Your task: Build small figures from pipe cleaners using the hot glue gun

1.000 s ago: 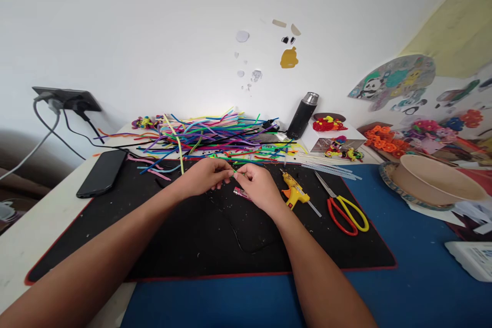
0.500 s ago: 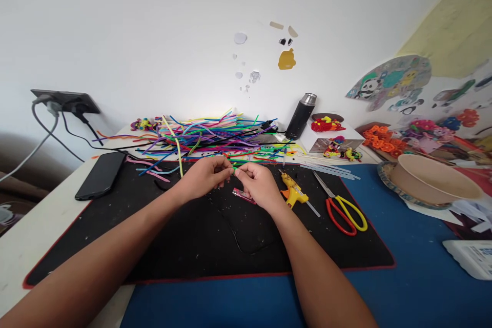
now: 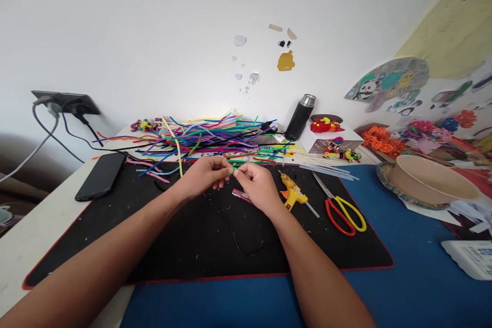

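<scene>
Thumb and fingers of my left hand (image 3: 205, 177) pinch one side of a small green pipe cleaner (image 3: 234, 169). My right hand (image 3: 258, 184) is closed on its other side, the fingertips of both hands almost meeting. Most of this piece is hidden by my fingers. Below my right hand lies a small pink object (image 3: 240, 195), perhaps a lighter, partly covered. Just behind my hands spreads a heap of colourful pipe cleaners (image 3: 207, 136). A yellow hot glue gun (image 3: 293, 192) rests to the right of my right hand.
Scissors (image 3: 338, 210) with red and yellow handles lie on the black mat (image 3: 192, 256). Clear glue sticks (image 3: 330, 170) are behind them. A phone (image 3: 102, 177) lies at left, a black flask (image 3: 300, 118) stands at the back, and a bowl (image 3: 434, 179) is at right.
My hands stay almost in the same place, with only slight finger movement around the green pipe cleaner. The view has shifted very slightly.
</scene>
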{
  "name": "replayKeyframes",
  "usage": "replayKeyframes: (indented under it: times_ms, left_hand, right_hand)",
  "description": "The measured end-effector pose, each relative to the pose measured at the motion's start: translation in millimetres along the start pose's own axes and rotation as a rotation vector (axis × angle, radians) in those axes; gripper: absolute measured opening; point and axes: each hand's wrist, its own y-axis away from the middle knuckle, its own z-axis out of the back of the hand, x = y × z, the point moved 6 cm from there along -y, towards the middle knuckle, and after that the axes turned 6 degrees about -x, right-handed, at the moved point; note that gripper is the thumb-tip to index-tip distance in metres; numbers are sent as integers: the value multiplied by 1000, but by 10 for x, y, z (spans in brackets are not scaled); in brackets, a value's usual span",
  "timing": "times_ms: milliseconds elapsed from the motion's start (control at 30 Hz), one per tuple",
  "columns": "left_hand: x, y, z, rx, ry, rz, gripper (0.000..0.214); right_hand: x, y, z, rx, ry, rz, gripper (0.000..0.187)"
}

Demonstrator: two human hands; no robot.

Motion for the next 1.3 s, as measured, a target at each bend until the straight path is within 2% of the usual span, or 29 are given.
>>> replayKeyframes:
  times_ms: [133, 267, 400, 633, 833, 1067, 1300]
  left_hand:
    - [1, 6, 17, 13, 76, 57, 30]
    - [26, 23, 10, -21, 102, 76, 29]
    - [24, 14, 14, -42, 113, 75, 29]
    - [-30, 9, 79, -72, 86, 62, 33]
    - [-15, 36, 22, -5, -42, 31, 33]
    - [4, 40, -30, 42, -28, 39, 31]
    - [22, 9, 1, 9, 32, 55, 34]
  right_hand:
    - [12, 14, -35, 41, -108, -30, 22]
    - [18, 37, -86, 123, -250, -123, 22]
    - [33, 50, -91, 178, -298, -199, 23]
    - [38, 13, -5, 55, -263, -124, 25]
    - [51, 34, -41, 65, -245, -103, 21]
    - [-9, 38, -54, 52, -109, -88, 14]
    - [-8, 33, -62, 66, -220, -93, 23]
